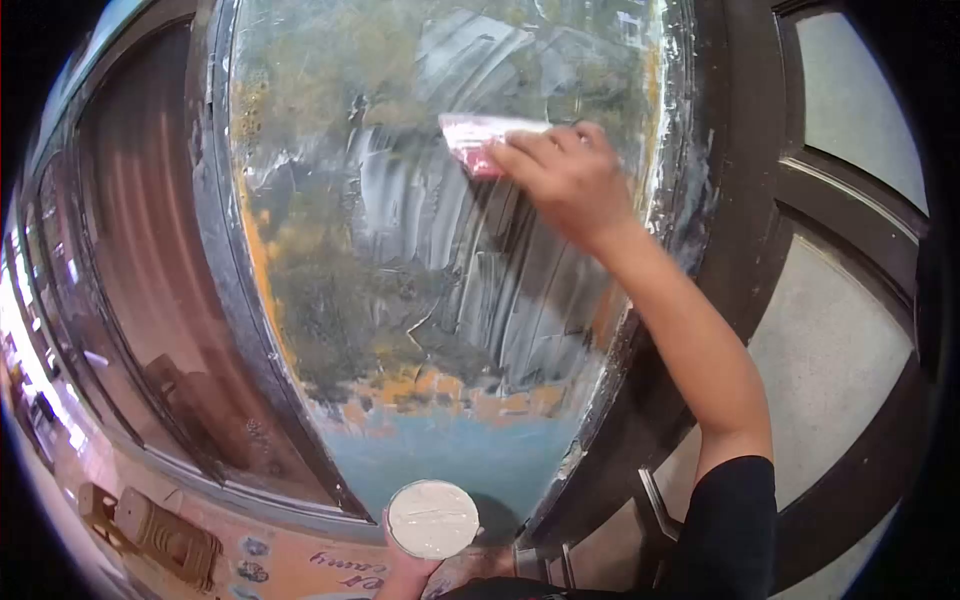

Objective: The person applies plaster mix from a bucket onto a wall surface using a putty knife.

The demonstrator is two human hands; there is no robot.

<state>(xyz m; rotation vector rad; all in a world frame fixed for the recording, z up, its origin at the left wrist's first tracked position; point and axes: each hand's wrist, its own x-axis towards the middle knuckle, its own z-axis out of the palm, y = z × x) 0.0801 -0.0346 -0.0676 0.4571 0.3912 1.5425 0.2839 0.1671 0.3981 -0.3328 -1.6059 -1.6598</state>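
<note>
My right hand (572,178) grips a putty scraper (478,148) with a pinkish-red body and white putty smeared along its edge. The scraper is at the upper middle of a patchy wall panel (400,300); putty streaks mark the surface around and below it. Low in the view, my left hand (404,574) holds a round tub (391,532) close to my body. Off-white putty (433,518) fills the tub almost to the rim, with a groove across its top. Most of my left hand's fingers are hidden under the tub.
A dark door frame with pale panels (835,370) stands to the right. On the left is a framed window (150,230) with a reddish-brown pane. Brown plastic chairs or stools (165,535) and printed sheeting (300,575) are at the lower left.
</note>
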